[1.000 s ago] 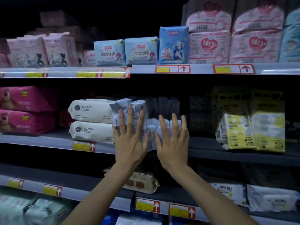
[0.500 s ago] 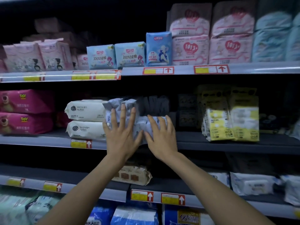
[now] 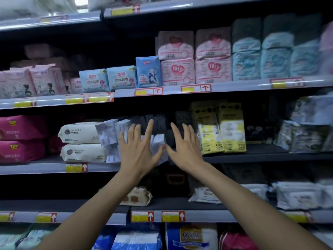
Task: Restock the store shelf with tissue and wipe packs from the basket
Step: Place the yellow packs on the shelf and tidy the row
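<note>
Dim store shelving is filling the frame, with grey shelf boards [image 3: 45, 168] running across in tiers, each carrying yellow-and-red price tags [image 3: 76, 167] along its front edge. Two bare arms are stretching from the bottom of the frame to the middle tier. At centre frame the left hand [image 3: 138, 150] is pressing flat on a row of pale tissue packs [image 3: 115, 130] standing upright at the shelf's front, its grip lying apart with the fingers straight. Just to its right, the right hand [image 3: 185, 148] is spreading over dark packs [image 3: 158, 121], its grip likewise splayed wide and clasping nothing. Left of the pale packs, two white wipe packs [image 3: 81, 132] are lying stacked, and at the far left edge two magenta packs [image 3: 21, 127] are sitting one on the other. Right of the hands, two yellow packs [image 3: 222, 130] are standing side by side. On the tier above — upper centre — three blue packs [image 3: 93, 81] are standing in a row beside four pink heart-printed packs [image 3: 177, 71], stacked two by two.
</note>
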`<state>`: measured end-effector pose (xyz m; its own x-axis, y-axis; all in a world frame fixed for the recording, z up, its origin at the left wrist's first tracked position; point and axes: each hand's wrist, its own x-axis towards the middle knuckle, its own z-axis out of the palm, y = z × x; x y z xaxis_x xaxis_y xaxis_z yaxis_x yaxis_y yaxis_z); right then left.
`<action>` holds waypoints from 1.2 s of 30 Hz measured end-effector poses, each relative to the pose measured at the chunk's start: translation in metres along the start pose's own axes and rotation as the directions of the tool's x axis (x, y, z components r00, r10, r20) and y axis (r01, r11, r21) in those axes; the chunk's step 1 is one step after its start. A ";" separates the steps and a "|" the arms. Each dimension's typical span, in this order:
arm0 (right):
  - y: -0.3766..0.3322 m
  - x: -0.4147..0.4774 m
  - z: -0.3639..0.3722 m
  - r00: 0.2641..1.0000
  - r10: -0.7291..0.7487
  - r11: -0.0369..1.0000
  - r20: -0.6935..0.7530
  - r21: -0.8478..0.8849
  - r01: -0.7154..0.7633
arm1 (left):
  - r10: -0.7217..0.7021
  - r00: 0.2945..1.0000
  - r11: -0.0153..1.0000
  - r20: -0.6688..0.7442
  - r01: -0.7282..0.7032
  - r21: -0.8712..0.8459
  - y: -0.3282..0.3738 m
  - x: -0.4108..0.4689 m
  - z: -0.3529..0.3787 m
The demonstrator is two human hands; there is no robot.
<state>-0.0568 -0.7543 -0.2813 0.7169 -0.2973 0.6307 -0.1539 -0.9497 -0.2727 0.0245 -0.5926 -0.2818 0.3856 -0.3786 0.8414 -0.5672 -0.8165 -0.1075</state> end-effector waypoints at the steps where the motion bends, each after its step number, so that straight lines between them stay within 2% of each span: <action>1: 0.009 -0.002 -0.008 0.999 0.017 1.000 -0.037 -0.005 -0.018 | 0.013 1.000 1.000 -0.003 -0.013 -0.024 0.011 0.002 -0.001; 5: 0.057 -0.009 -0.041 0.984 0.094 0.994 -0.150 -0.038 -0.101 | 0.058 0.998 0.992 0.008 -0.057 -0.116 0.069 0.010 0.002; 8: 0.098 -0.014 -0.058 0.974 0.145 0.987 -0.172 -0.042 -0.154 | 0.069 0.996 0.972 0.049 -0.056 -0.230 0.111 0.014 0.014; 15: 0.171 -0.021 -0.067 0.957 0.258 0.966 -0.131 0.003 -0.259 | 0.045 0.959 0.934 0.279 0.059 -0.352 0.175 0.034 0.047; 20: 0.204 -0.015 -0.055 0.951 0.309 0.950 -0.034 0.051 -0.307 | 0.029 0.938 0.918 0.345 0.111 -0.380 0.192 0.046 0.072; 24: 0.219 -0.009 -0.044 0.970 0.243 0.970 -0.009 0.032 -0.243 | 0.040 0.931 0.931 0.362 0.096 -0.351 0.197 0.051 0.080; 31: 0.232 -0.004 -0.032 0.986 0.155 0.988 -0.061 0.015 -0.155 | 0.059 0.949 0.959 0.310 0.032 -0.281 0.195 0.059 0.096; 36: 0.235 0.005 -0.018 0.984 0.152 0.988 -0.094 0.006 -0.152 | 0.068 0.948 0.967 0.310 0.014 -0.253 0.202 0.068 0.106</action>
<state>-0.1020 -0.9809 -0.3292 0.6179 -0.4464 0.6473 -0.2571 -0.8927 -0.3702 0.0134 -0.8291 -0.3025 0.5529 -0.5496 0.6263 -0.7277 -0.6846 0.0416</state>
